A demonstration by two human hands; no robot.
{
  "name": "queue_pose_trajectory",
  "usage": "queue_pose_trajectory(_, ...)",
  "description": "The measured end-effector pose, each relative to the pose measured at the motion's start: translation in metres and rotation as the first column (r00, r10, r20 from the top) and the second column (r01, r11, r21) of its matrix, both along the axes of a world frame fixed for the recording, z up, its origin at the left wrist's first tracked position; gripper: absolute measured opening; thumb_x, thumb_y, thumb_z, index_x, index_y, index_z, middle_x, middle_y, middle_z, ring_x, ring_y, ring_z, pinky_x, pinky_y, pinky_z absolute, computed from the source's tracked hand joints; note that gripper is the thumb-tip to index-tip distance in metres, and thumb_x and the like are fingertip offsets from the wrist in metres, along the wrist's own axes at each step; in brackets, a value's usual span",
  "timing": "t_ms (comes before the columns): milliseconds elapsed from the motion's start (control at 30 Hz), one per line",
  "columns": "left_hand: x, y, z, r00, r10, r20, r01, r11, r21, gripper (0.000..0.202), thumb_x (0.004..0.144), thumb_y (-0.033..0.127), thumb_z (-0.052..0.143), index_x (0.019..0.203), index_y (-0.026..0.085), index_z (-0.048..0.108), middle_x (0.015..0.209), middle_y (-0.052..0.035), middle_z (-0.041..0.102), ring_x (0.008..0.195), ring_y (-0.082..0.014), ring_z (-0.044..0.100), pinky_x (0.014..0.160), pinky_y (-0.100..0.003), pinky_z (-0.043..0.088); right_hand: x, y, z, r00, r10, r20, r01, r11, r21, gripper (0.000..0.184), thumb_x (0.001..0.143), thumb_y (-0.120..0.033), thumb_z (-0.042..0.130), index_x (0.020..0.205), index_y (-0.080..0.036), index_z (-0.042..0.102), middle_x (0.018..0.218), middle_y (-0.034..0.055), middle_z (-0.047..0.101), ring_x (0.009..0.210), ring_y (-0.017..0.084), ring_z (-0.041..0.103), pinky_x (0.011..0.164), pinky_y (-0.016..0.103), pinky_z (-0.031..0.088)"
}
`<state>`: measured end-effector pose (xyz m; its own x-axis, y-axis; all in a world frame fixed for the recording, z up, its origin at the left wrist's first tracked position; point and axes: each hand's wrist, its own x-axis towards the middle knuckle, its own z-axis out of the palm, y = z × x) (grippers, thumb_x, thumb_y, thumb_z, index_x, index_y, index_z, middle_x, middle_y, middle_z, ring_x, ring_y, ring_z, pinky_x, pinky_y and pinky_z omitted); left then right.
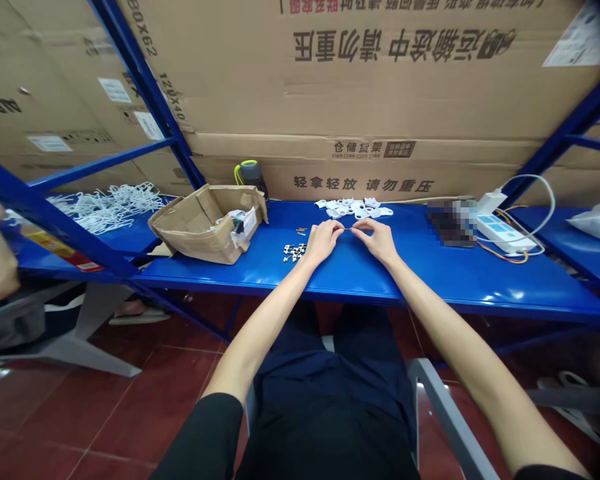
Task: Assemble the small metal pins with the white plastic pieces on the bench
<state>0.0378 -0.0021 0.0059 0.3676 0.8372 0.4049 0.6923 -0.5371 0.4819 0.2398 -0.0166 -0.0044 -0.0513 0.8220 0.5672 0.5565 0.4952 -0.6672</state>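
Left hand and right hand hold a thin wire between clenched fingers; light, easily bent, best gripped near its ends.

Bright, even indoor light comes from overhead, so the left hand and right hand cast only faint shadows, while white glare streaks the glossy blue shelf (strongest toward the right). Wide-angle distortion bows the steel uprights near the frame edges, and the corners darken.

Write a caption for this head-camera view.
Bare left hand and right hand hold a thin wire-like strip above a blue metal shelf, near small white-and-black parts.
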Motion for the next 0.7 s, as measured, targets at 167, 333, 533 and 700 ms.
queue_pose_trajectory(167, 0.0001, 0.0012, -0.0005, 0.999, -0.034, 0.016, 0.034, 0.999, 0.002, 0.019, 0.11, 0.028, 0.053, 0.115, 0.025, 0.072, 0.124, -0.003, 0.077, 0.121, -0.0219, 0.067, 0.104, -0.035, 0.043, -0.0009, -0.0026, 0.0012, 0.999, 0.037, -0.032, -0.039, 0.998, -0.044, 0.025, 0.09, -0.047, 0.072, 0.098, -0.024, 0.077, 0.103, 0.0064, 0.084, 0.094, 0.03, 0.081, 0.094, 0.046, 0.063)
queue_pose_trajectory(333, -0.0006, 0.0012, -0.0013, 1.0, -0.026, 0.016, 0.026, 1.0, 0.017, 0.019, 0.11, 0.029, 0.053, 0.114, 0.025, 0.072, 0.123, -0.0034, 0.077, 0.121, -0.0228, 0.067, 0.104, -0.036, 0.042, -0.001, -0.0037, 0.0013, 0.999, 0.051, 0.012, -0.051, 0.998, -0.039, 0.023, 0.094, -0.041, 0.068, 0.101, -0.026, 0.082, 0.109, 0.006, 0.084, 0.104, 0.032, 0.079, 0.099, 0.048, 0.061)
queue_pose_trajectory(533, -0.0001, 0.0008, 0.0, 1.0, -0.018, 0.015, 0.018, 1.0, 0.001, 0.019, 0.11, 0.029, 0.053, 0.113, 0.025, 0.071, 0.123, -0.0031, 0.077, 0.121, -0.0222, 0.067, 0.104, -0.035, 0.042, -0.0014, -0.0052, 0.0038, 0.998, 0.048, -0.03, -0.051, 0.993, -0.103, 0.023, 0.089, -0.047, 0.076, 0.096, -0.025, 0.079, 0.101, 0.0055, 0.084, 0.095, 0.031, 0.081, 0.094, 0.044, 0.062)
queue_pose_trajectory(700, 0.0001, 0.001, 0.0005, 0.998, -0.054, 0.042, 0.054, 0.999, 0.005, 0.017, 0.109, 0.026, 0.055, 0.111, 0.023, 0.072, 0.122, -0.0036, 0.078, 0.119, -0.0222, 0.068, 0.104, -0.035, 0.043, -0.0005, -0.0034, 0.0029, 0.998, 0.039, -0.059, -0.046, 0.992, -0.118, 0.028, 0.087, -0.051, 0.077, 0.094, -0.024, 0.076, 0.097, 0.0058, 0.084, 0.096, 0.033, 0.081, 0.091, 0.044, 0.062)
